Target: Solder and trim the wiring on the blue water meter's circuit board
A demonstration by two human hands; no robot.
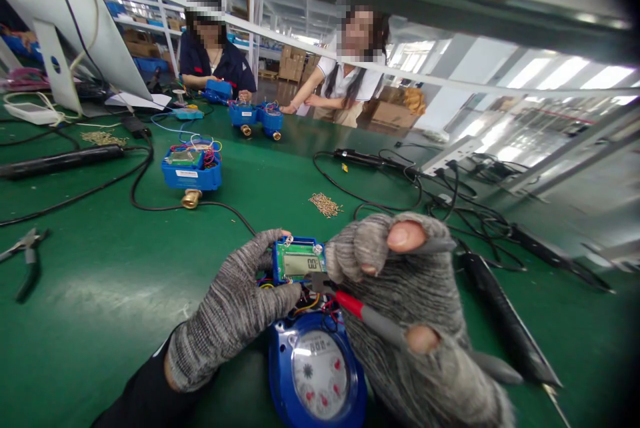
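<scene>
My left hand (235,301), in a grey knit glove, grips the side of a small blue display module (300,261) with a green circuit board and an LCD. Just below it lies a blue water meter (320,368) with a round dial, and coloured wires show between the two. My right hand (410,295), gloved with bare fingertips, is closed around pliers (357,305) with red and grey handles. The pliers' jaws are at the lower edge of the module, by the wires. Whether they pinch anything is too small to tell.
Screws (325,205) lie in a pile beyond my hands. Another blue meter (191,171) stands at the back left, and cutters (31,258) lie far left. Black electric screwdrivers (507,315) and cables are at the right. Two people (213,58) are across the table.
</scene>
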